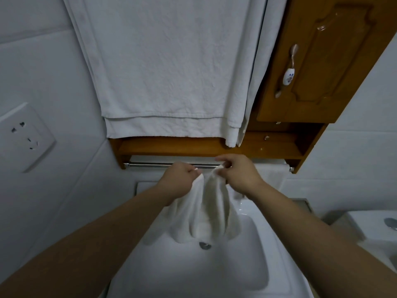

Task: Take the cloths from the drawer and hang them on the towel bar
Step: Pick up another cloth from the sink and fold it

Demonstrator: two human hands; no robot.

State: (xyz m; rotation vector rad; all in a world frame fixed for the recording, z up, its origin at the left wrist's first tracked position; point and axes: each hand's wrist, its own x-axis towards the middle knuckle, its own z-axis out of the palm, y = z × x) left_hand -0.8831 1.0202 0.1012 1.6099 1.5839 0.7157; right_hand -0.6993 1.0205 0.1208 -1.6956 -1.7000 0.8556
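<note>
From my seat, the towel bar (150, 165) runs behind both hands, so its middle stretch is hidden from me. The left hand (179, 179) and right hand (239, 172) bunch the top edge of the white cloth (211, 211), and I cannot tell whether that edge is over the bar or just in front of it. At twelve o'clock the large white towel (171, 61) is cut off by the top edge, so what it hangs from is out of sight. Another cloth (271, 176) on the bar at three o'clock of the right hand is partly covered by the wrist. The toilet tank (369, 224) at four o'clock runs off the right edge.
</note>
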